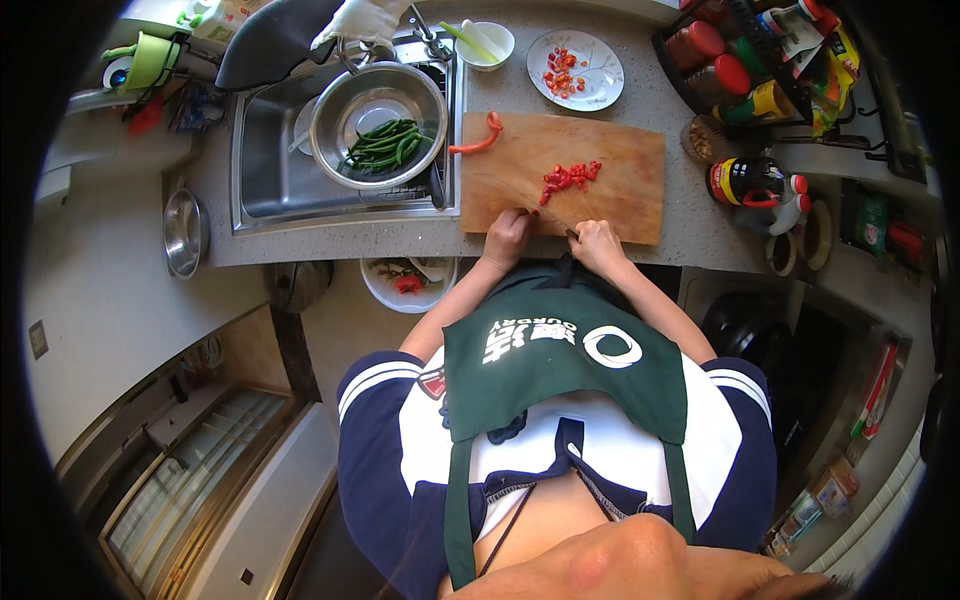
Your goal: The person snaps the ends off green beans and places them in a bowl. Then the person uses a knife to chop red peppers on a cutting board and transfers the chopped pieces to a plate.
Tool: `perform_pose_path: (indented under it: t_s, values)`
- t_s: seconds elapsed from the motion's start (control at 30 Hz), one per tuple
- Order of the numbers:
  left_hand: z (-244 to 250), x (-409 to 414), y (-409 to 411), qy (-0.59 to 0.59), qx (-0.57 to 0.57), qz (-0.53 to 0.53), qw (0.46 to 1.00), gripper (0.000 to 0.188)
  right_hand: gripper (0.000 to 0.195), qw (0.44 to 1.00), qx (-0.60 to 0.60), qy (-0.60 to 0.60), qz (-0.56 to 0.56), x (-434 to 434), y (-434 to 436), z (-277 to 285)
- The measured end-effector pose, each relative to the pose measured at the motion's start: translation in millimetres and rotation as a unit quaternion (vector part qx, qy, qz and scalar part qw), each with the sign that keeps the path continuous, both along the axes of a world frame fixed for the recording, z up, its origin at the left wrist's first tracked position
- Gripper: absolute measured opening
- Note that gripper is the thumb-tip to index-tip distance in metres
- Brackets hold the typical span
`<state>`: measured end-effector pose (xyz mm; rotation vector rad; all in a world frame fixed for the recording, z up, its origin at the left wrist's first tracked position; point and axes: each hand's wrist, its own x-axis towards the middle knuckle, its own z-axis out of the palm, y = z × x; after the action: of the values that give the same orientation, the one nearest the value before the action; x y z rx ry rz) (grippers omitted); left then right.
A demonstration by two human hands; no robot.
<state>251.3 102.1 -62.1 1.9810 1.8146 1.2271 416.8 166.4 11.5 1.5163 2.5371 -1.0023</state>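
Note:
At the near edge of the wooden cutting board, my left hand has its fingers curled down around a small piece of red chili pepper, mostly hidden. To its right, my right hand grips the dark handle of a knife. The blade, between my hands, is hard to make out against the wood. Beyond them lies a loose pile of chopped red chili. A whole curved red chili rests at the board's far left corner, its end over the edge.
A steel bowl of green chilies sits over the sink, a black handle beside it. Behind the board stand a white bowl and a plate with chopped chili. Bottles line the right; a waste bin is below left.

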Motion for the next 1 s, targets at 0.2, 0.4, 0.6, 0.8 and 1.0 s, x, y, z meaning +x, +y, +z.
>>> perform_pose_path:
  t_s: [0.2, 0.4, 0.6, 0.8, 1.0]
  values:
    - [10.5, -3.2, -5.2, -0.013, -0.003, 0.008, 1.0, 0.01, 0.021, 1.0, 0.015, -0.003, -0.022, 10.6, 1.1, 6.0]
    - [-0.8, 2.5, 23.5, 0.013, -0.009, -0.023, 1.0, 0.006, 0.018, 0.995, 0.08, 0.002, -0.058, 32.6, 19.0, 19.2]
    - [13.9, 6.3, 44.2, -0.017, 0.038, -0.026, 0.999, 0.01, 0.017, 0.988, 0.136, 0.005, -0.068, 41.7, 31.2, 28.3]
    - [99.4, 2.3, 65.3, -0.106, -0.098, -0.113, 0.983, 0.023, 0.013, 0.986, 0.167, 0.004, -0.005, 47.7, 32.2, 18.7]
    - [67.7, 4.8, 122.1, -0.115, -0.402, -0.174, 0.891, 0.059, 0.014, 0.984, 0.17, -0.017, 0.047, 39.7, 32.8, 12.4]
